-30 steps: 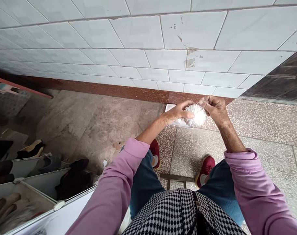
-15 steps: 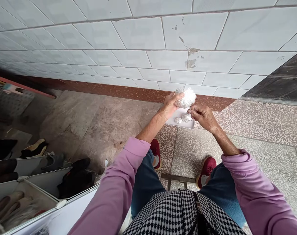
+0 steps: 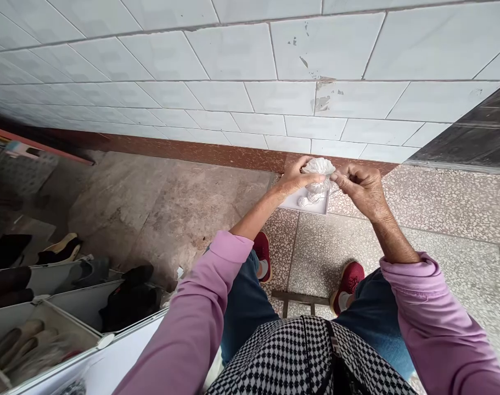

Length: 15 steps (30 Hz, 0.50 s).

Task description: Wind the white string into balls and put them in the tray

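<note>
My left hand point(image 3: 296, 180) is wrapped round a white ruffled, pom-pom-like bundle point(image 3: 318, 165), its thumb across the near side. At the bundle's right edge my right hand point(image 3: 363, 187) is closed in a pinch. A thin pale strand seems to run there, but what the fingertips hold is too fine to make out. Below the hands lies a shallow white tray point(image 3: 290, 203) on the floor. Small white wound balls point(image 3: 309, 201) rest in it, partly hidden by the bundle.
A white tiled wall point(image 3: 241, 55) with a brown base strip rises just ahead. At lower left stands a compartment rack point(image 3: 74, 307) filled with shoes. A low stool's bar point(image 3: 301, 298) lies between my red shoes point(image 3: 350, 282). A dark door panel point(image 3: 476, 137) is at right.
The white bundle has tipped and come slightly down and right, now covering more of the tray. My right hand has moved right and up, fingers still pinched.
</note>
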{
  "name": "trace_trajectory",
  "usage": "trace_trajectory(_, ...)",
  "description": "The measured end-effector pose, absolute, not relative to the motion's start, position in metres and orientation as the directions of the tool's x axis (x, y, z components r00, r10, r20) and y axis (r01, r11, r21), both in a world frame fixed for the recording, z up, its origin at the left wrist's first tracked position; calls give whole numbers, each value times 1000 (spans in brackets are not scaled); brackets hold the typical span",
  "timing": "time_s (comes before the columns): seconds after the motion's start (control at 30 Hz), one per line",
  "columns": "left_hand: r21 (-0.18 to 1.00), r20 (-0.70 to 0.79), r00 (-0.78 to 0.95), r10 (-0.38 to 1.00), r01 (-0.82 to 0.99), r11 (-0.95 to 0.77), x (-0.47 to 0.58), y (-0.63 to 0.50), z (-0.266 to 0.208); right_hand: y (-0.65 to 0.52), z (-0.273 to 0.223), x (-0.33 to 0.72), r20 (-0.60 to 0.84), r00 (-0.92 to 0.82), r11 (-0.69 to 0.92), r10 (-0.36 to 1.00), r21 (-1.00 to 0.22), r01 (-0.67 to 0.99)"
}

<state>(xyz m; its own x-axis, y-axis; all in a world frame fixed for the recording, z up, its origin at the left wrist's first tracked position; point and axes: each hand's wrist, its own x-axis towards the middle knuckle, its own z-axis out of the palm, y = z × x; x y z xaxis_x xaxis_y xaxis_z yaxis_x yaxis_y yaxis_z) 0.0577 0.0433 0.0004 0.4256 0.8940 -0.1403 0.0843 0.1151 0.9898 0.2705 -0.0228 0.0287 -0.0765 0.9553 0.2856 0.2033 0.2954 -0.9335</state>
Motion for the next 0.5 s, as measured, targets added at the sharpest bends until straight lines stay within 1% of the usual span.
trace_trajectory(0.2,967,-239,570,786,63,248,62,34,0,-22,30,271,279,-20,278,960,-944,177)
trace_trajectory(0.27,969,-228,588,776,59,240,63,32,1,-23,31,270,276,-16,275,961,-947,164)
trace_trajectory(0.4,983,-180,606,775,92,156,62,31,7,-21,30,272,286,-50,290,957,-942,168)
trace_trajectory(0.5,983,-184,658,730,124,137,61,31,10,-17,27,276,271,-36,273,962,-951,143)
